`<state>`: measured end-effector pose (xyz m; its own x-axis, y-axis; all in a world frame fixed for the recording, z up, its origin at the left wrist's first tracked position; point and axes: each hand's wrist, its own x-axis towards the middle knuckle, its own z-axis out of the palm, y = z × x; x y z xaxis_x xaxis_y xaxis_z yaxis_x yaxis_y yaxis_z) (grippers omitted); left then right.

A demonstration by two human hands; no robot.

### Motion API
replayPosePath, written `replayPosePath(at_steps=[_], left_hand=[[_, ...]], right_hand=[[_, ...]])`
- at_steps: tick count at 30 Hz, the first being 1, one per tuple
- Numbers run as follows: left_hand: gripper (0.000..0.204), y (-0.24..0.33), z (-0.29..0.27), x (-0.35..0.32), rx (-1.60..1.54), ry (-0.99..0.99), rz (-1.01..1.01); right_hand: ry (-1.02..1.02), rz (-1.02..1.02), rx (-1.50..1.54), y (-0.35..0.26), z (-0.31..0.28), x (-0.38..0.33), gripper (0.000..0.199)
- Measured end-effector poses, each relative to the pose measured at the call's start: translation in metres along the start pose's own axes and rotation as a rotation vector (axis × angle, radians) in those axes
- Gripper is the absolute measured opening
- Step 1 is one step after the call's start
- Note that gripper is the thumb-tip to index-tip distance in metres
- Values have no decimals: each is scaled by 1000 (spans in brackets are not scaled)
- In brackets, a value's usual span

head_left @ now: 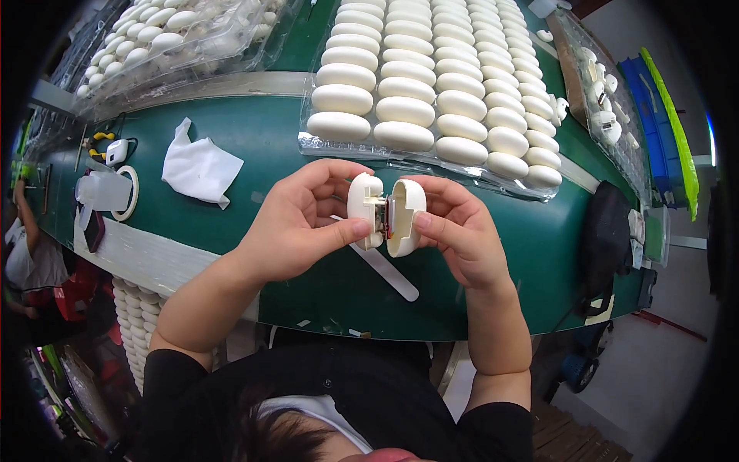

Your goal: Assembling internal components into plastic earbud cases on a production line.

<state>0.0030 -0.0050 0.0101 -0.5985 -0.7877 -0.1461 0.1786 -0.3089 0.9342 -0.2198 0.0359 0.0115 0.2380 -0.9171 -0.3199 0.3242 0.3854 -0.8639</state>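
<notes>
Above the table's near part, my left hand [296,219] is closed on a cream-white rounded casing half [365,202]. Fingers and thumb of my right hand [466,231] grip the matching hollow casing half [406,215]. The two halves stand upright, a narrow gap apart. Between them a small circuit board [384,215] and a bit of red wire show. Beneath my hands a flat white strip [389,273] lies slantwise on the green table [308,308]. Beyond my hands, a clear plastic tray [339,146] carries rows of white oval casings [404,136].
A white cloth [202,165] lies to the left, near a tape roll [127,194] and a translucent container [104,190]. More filled clear trays [192,69] are stacked far left. On the right are a black bag [606,239] and blue bin [650,115]. Another person [35,254] sits far left.
</notes>
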Motion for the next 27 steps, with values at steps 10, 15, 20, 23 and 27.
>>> replayPosePath(at_steps=[10, 15, 20, 23, 27], left_hand=[[49, -2, 2, 1, 53, -12, -31], [49, -2, 3, 1, 95, -31, -46], [49, -1, 4, 0, 106, -24, -84], [51, -3, 5, -2, 230, 5, 38], [53, -5, 9, -5, 322, 46, 177]], right_hand=[[7, 20, -13, 2, 4, 0, 40], [-4, 26, -29, 4, 4, 1, 40], [-4, 11, -53, 2, 6, -2, 40], [-35, -47, -36, 2, 6, -2, 41], [-71, -184, -125, 0, 6, -5, 41]])
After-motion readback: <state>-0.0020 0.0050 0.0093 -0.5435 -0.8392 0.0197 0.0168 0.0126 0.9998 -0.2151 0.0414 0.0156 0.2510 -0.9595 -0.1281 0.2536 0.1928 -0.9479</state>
